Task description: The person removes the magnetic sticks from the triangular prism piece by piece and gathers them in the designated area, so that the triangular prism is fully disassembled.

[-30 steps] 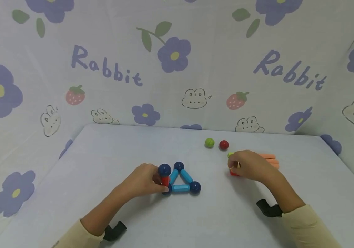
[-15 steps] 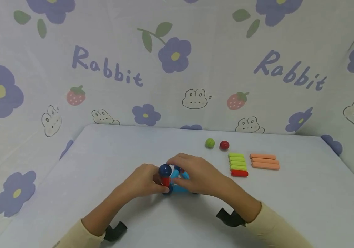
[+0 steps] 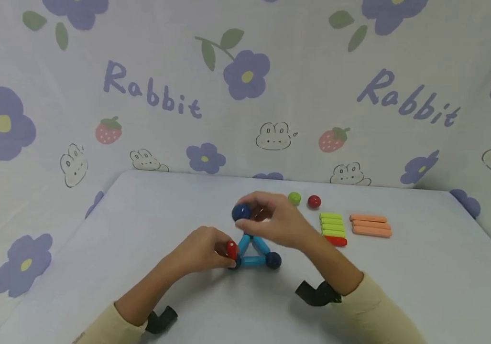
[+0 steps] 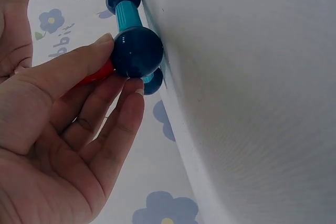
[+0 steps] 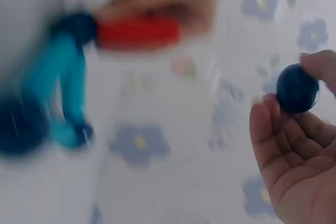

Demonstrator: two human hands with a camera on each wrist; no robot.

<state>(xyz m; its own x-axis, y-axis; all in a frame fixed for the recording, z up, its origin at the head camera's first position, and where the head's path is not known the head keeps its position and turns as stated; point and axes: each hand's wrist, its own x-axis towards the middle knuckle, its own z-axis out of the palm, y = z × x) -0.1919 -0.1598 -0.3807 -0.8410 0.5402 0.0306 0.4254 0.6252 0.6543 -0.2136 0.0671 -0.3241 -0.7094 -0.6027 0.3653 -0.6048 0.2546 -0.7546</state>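
Observation:
My left hand (image 3: 200,251) pinches a red magnetic rod (image 3: 232,249) low down, where it stands upright on a dark blue corner ball (image 4: 138,52). That ball belongs to a flat triangle of light blue rods (image 3: 253,261) and dark blue balls on the table. Over the triangle, my right hand (image 3: 277,220) holds a separate dark blue ball (image 3: 241,212) between thumb and fingertips. The right wrist view shows this ball (image 5: 297,88) apart from the red rod (image 5: 139,31). In the head view, the right fingers partly cover the triangle's far corner.
To the right lie several yellow-green rods (image 3: 332,224) with a red rod (image 3: 334,241) beside them, then orange rods (image 3: 371,225). Further back are a green ball (image 3: 294,198) and a red ball (image 3: 314,201). A patterned cloth (image 3: 176,134) hangs behind the white table (image 3: 176,200).
My right hand came from the rods on the right to the triangle, then lifted the dark blue ball off the red rod's top. The left hand has kept its place.

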